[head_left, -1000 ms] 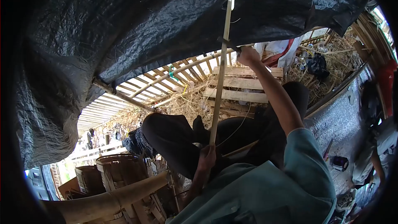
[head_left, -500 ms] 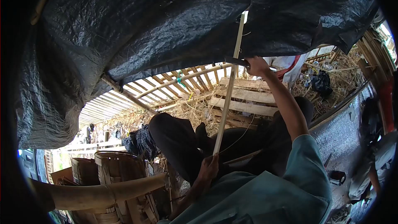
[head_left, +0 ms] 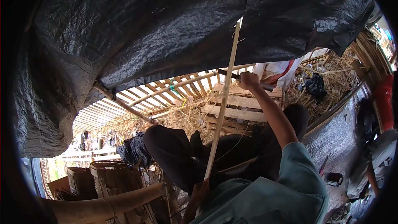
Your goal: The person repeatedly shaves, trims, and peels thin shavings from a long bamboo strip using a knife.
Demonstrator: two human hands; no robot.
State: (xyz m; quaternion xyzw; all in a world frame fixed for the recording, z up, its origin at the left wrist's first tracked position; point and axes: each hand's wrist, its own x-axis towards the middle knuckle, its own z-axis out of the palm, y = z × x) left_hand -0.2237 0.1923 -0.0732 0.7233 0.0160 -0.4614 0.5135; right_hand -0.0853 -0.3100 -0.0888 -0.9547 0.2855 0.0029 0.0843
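One black sheet (head_left: 166, 25) hung over the scene, the largest thing there. Below it, one thick pole (head_left: 107, 202) crossed the lower left, in front of two slatted baskets (head_left: 111, 178) that could be made out.

One long pale strip (head_left: 223, 101) stood at a slant between the person's knees, its lower end in the left hand and its upper end against the sheet. It looked light for its length, and likely stiff along its run but springy if bent sideways. Its faces seemed smooth enough to slide, and its edges might splinter, so an end looked the best place to take hold.

Of the two hands, the left hand (head_left: 201, 191) appeared to have its fingers closed around that lower end, though shadow blurred them. The right hand (head_left: 249, 82) had its fingers clamped on the handle of one dark knife (head_left: 235, 75). The knife was probably light and rigid, safest held by that handle; its blade crossed the strip, but whether it touched could not be told.
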